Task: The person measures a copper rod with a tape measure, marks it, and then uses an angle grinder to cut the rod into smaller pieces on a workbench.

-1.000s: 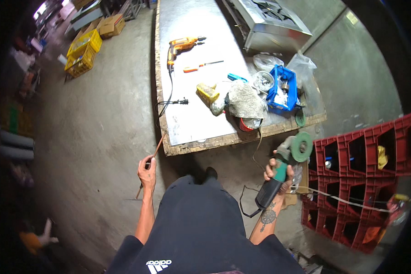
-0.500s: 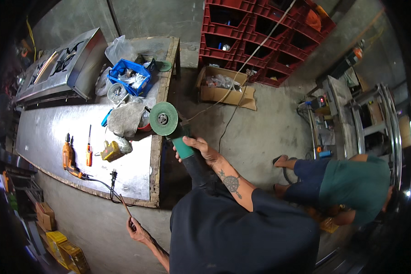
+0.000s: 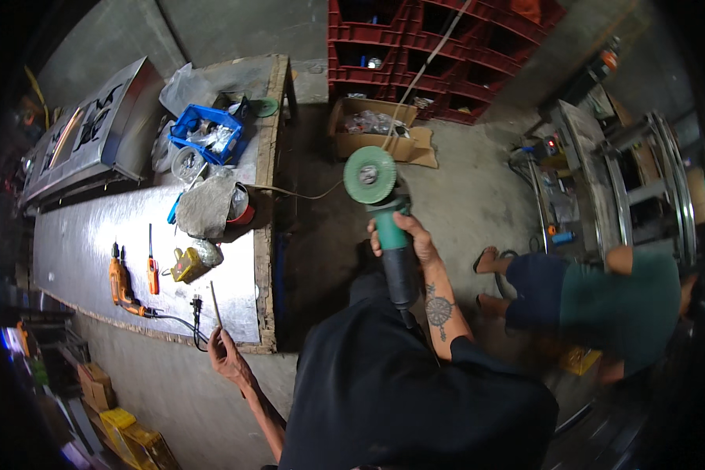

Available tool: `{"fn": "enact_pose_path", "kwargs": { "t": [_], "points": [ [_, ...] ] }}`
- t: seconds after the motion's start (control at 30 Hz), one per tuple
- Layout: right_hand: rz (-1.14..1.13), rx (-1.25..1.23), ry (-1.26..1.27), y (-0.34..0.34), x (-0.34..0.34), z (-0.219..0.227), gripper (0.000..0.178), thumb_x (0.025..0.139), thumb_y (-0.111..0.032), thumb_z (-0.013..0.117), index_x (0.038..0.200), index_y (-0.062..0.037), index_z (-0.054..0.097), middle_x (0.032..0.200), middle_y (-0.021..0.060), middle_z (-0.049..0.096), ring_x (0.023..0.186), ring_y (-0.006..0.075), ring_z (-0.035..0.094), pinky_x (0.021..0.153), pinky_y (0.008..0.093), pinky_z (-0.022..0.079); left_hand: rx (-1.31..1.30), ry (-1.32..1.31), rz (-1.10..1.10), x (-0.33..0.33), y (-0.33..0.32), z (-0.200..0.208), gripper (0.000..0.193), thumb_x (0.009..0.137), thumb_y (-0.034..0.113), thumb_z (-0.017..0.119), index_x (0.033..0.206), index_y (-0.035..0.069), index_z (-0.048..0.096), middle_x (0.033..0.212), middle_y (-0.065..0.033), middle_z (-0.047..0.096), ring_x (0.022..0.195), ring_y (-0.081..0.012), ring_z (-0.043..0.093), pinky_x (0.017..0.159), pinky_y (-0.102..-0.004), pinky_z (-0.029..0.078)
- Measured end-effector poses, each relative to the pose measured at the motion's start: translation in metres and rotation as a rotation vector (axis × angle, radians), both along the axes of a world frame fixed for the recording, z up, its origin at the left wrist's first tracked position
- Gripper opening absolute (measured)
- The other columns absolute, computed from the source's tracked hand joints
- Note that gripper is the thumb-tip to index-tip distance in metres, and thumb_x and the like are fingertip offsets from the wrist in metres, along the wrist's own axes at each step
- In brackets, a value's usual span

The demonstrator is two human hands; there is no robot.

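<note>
My right hand (image 3: 417, 233) is wrapped round the green body of an angle grinder (image 3: 387, 227). Its green disc (image 3: 384, 188) faces up at the far end, beyond the workbench's right edge. Pinched between the fingers of my left hand (image 3: 227, 357) is a thin brownish rod (image 3: 215, 304). The rod points away from me over the near edge of the metal-topped workbench (image 3: 235, 313). Close to its tip lies a black power plug (image 3: 197, 304), its cord running to an orange drill (image 3: 121, 278). An orange-handled slim tool (image 3: 153, 270) and a yellow tool (image 3: 184, 266) lie farther in.
A grey cloth (image 3: 204, 210), a blue bin (image 3: 211, 135) and a steel appliance (image 3: 106, 125) stand on the bench. Red crates (image 3: 446, 70) and a cardboard box (image 3: 356, 146) are beyond. Another person (image 3: 603, 301) bends over at the right. A cord hangs across the gap.
The grinder in my right hand has swung right, away from the bench. My left hand has moved up slightly, and the rod now reaches farther over the bench top.
</note>
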State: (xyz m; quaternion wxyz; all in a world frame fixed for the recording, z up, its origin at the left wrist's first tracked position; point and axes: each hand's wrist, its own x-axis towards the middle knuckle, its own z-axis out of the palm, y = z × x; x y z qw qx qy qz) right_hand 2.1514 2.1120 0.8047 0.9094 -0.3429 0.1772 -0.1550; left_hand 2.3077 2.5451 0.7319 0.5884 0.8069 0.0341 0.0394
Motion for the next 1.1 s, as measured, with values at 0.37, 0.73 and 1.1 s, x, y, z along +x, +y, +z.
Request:
{"fn": "enact_pose_path", "kwargs": {
  "t": [0.37,0.73,1.1],
  "points": [
    [-0.178,-0.368,0.195,-0.181,0.000,0.062,0.053,0.092,-0.022,0.076,0.131,0.0038,0.052,0.107,0.0195,0.069,0.078,0.0283,0.074,0.067,0.0398,0.063,0.055,0.051,-0.072,0.012,-0.230,0.003,0.019,0.101,0.013,0.072,0.116,0.002,0.074,0.098,-0.0010,0.064,0.081,-0.0070,0.056,0.073,-0.0229,0.047],
    [-0.120,-0.689,0.224,-0.313,0.114,0.097,0.055,0.089,-0.023,0.078,0.130,0.0042,0.053,0.106,0.0184,0.069,0.078,0.0254,0.072,0.067,0.0390,0.062,0.136,-0.007,-0.031,0.051,-0.351,0.019,0.015,0.098,0.012,0.075,0.111,0.004,0.076,0.092,-0.0039,0.063,0.080,-0.0102,0.058,0.072,-0.0252,0.048],
    [-0.147,-1.244,0.007,-0.415,0.344,0.232,0.040,0.092,-0.025,0.077,0.116,0.0032,0.062,0.081,0.0134,0.071,0.072,0.0207,0.071,0.067,0.0333,0.058,0.021,0.048,0.154,0.151,-0.422,-0.012,0.015,0.096,0.010,0.075,0.109,0.003,0.076,0.084,-0.0013,0.058,0.070,-0.0079,0.049,0.062,-0.0247,0.041]
  ]
}}
